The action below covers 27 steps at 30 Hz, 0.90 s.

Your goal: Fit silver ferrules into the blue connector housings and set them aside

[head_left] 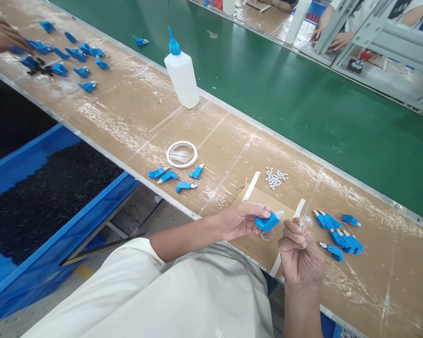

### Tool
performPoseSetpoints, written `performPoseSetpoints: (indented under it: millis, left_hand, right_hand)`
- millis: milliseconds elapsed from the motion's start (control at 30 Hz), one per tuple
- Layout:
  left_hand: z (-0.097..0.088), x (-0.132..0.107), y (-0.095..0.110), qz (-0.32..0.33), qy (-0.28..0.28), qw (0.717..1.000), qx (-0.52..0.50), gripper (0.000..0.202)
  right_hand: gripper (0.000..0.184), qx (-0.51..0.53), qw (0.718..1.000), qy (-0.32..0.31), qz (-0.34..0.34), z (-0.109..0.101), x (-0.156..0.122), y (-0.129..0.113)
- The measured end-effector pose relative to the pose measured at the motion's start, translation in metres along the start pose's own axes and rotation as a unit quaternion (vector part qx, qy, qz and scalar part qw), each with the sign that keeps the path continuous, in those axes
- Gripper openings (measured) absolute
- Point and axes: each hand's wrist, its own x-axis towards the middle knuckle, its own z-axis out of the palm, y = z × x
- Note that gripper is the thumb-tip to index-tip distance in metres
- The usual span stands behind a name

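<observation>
Left hand fingers grip the blue plug tip-out toward the right hand, whose fingers are pinched shut right beside it, can't tell on what.

The right hand pinches something too tiny to tell; another person's hand at the top left is cut off by the edge.

I see a white squeeze bottle by the green belt. Nearer me than the bottle lie a tape ring and four blue pieces, with grey pellets further right.
</observation>
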Motion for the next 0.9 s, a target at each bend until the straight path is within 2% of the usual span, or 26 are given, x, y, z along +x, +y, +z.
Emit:
performPoseSetpoints:
  millis: [100,500,633,900]
  left_hand:
    - [0.000,0.000,-0.001,-0.002,0.006,1.000,0.005,0.036]
    - [0.001,-0.004,-0.005,0.031,0.013,0.997,0.066,0.043]
    - [0.003,-0.006,-0.005,0.049,0.013,0.995,0.086,0.044]
    - [0.004,-0.004,-0.007,0.070,0.022,0.993,0.092,0.044]
  right_hand:
    - [0.027,-0.051,0.998,0.000,-0.023,0.002,-0.004,0.002]
    - [0.023,-0.212,0.966,0.083,-0.119,0.020,-0.016,0.020]
    - [0.023,-0.256,0.947,0.105,-0.163,0.021,-0.018,0.025]
    - [0.018,-0.365,0.887,0.130,-0.250,0.017,-0.020,0.032]
